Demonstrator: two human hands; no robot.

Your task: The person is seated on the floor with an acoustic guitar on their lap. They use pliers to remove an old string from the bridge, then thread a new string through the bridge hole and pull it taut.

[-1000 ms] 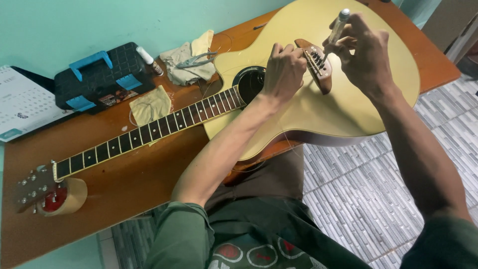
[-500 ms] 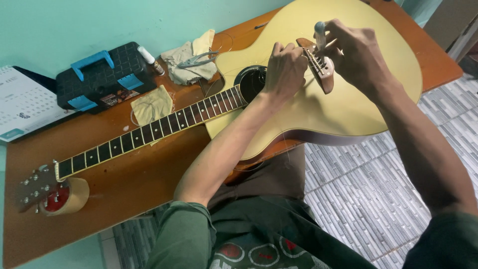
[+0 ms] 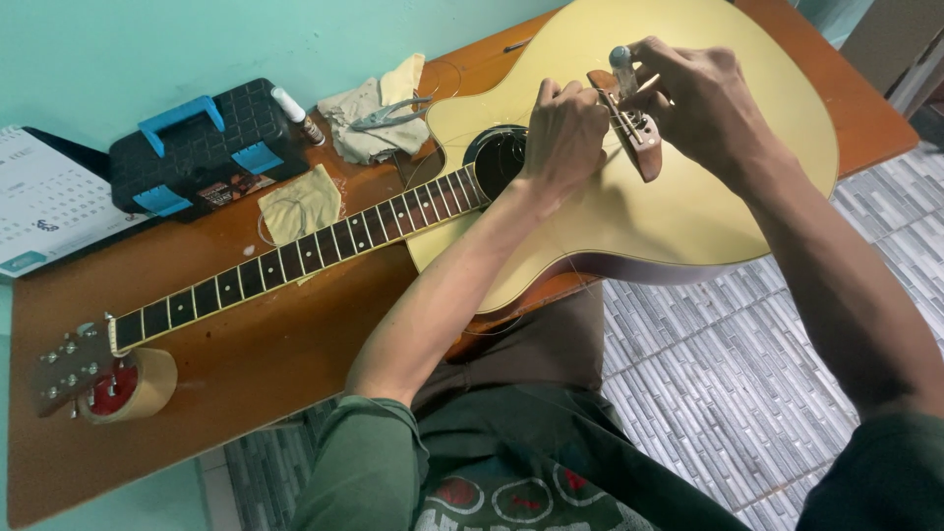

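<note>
Acoustic guitar [image 3: 688,187], pale yellow top, lying face up across a brown wooden table [image 3: 256,364]; headstock propped on a tape roll [image 3: 133,385]; left hand [image 3: 562,136], fingers curled, pressing on the top beside the wooden bridge [image 3: 637,146]; right hand [image 3: 693,98] pinching a small grey-tipped tool [image 3: 620,61] upright over the bridge; black toolbox [image 3: 202,147] with blue latches, cloths [image 3: 374,118] and pliers [image 3: 393,111] near the wall; yellow cloth [image 3: 300,205] beside the neck.

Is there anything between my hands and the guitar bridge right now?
Nothing visible. The left hand rests on the guitar top right beside the bridge, and the right hand is over the bridge, holding a small tool at it. The cloth and pliers lie off to the side.
</note>
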